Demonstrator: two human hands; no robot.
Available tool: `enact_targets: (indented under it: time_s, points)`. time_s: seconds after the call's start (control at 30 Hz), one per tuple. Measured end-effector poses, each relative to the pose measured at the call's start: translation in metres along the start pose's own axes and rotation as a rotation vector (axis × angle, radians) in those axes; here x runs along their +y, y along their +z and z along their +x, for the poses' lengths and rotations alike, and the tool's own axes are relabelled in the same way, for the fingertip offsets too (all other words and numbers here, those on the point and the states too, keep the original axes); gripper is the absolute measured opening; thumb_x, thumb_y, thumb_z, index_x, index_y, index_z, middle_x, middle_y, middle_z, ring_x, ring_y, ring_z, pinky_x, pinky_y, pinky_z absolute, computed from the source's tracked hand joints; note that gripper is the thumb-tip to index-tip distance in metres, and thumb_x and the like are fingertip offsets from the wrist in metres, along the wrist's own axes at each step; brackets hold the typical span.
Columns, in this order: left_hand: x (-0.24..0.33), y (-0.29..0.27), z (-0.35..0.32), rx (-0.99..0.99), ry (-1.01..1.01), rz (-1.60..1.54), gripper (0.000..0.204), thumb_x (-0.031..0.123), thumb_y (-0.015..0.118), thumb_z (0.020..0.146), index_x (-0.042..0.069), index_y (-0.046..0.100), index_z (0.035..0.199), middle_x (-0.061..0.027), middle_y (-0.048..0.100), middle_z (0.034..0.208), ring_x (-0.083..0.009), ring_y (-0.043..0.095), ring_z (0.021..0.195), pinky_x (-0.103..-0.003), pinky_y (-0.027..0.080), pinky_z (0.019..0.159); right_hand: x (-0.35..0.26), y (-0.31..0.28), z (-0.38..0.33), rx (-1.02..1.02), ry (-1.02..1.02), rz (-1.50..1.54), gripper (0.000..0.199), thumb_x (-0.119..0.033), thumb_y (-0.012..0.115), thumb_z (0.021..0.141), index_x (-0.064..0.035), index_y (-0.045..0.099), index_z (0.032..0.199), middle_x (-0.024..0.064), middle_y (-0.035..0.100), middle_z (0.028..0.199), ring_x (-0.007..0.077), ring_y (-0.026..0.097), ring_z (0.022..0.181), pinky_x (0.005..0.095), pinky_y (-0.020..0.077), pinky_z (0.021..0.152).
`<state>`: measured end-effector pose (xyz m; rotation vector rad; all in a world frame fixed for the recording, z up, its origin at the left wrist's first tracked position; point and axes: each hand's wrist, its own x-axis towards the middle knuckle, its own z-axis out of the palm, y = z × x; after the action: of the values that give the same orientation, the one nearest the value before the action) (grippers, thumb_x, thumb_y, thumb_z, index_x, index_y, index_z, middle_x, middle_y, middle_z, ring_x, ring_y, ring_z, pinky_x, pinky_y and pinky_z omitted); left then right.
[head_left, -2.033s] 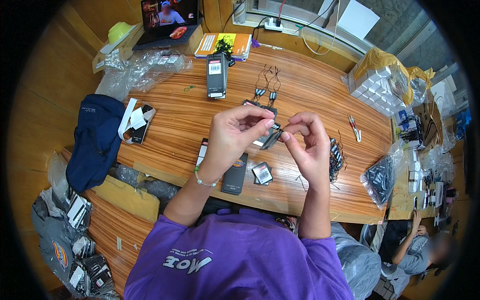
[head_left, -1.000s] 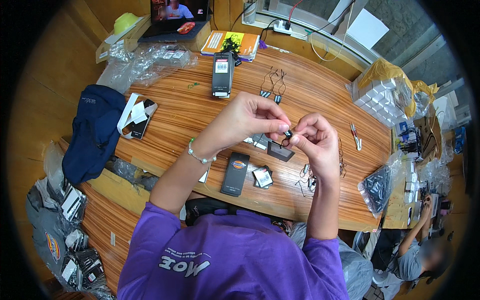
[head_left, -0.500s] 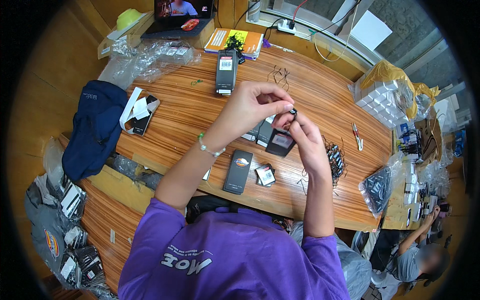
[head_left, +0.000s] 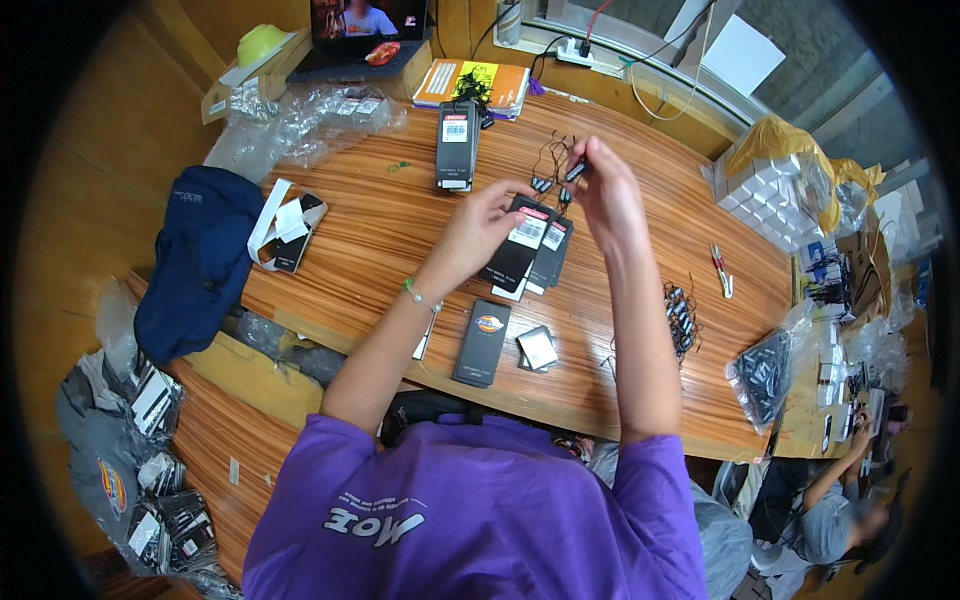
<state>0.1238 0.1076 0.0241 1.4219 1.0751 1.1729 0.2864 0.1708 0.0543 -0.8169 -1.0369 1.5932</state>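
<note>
My left hand [head_left: 478,232] pinches the upper edge of a dark hang tag [head_left: 512,258] with a white sticker, which lies over other dark hang tags [head_left: 550,262]. Beyond them, my right hand [head_left: 612,195] holds a black tag string [head_left: 576,170] by its small plastic piece between thumb and fingers. More black strings [head_left: 540,184] lie around it. Nearer to me are a single dark hang tag [head_left: 483,343] with a coloured logo and a small stack of square white labels [head_left: 538,348]. A pile of black strings [head_left: 681,318] lies beside my right forearm.
A stack of dark tags [head_left: 455,150] stands before orange notebooks [head_left: 500,85]. A red-handled cutter [head_left: 721,270] and a bag of black pieces [head_left: 760,380] lie right, near wrapped white boxes [head_left: 765,205]. A navy cloth item [head_left: 195,260] hangs over the left edge. Another person [head_left: 835,520] works at far right.
My hands have parted: the left came down onto the tags, while the right moved up and away with a string. The dark tag beneath them now lies on the others.
</note>
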Motion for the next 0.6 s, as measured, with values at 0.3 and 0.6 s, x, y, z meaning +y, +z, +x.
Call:
enact_targets:
  time_s: [0.3,0.6]
  points:
    - [-0.074,-0.019,0.042,-0.035,-0.099,0.081,0.026,-0.001,0.058,0.081,0.003,0.059,0.106,-0.0005,0.059,0.079,-0.0053,0.053,0.072,-0.018,0.044,0.064,-0.018,-0.023,0.107,0.13,-0.101,-0.228,0.022,-0.028,0.043,0.089,-0.017,0.05,0.071,-0.0048,0.051,0.068,0.007,0.047,0.067,0.027,0.0324,0.062]
    - [-0.084,-0.013,0.05,0.062,-0.025,0.688,0.031,0.009,0.067,0.074,0.008,0.063,0.105,-0.0048,0.053,0.074,-0.0148,0.052,0.068,-0.025,0.045,0.064,0.014,-0.039,0.148,0.031,0.07,-0.472,0.028,-0.032,0.042,0.09,-0.0162,0.053,0.07,-0.005,0.046,0.064,0.0072,0.041,0.062,0.0269,0.0317,0.061]
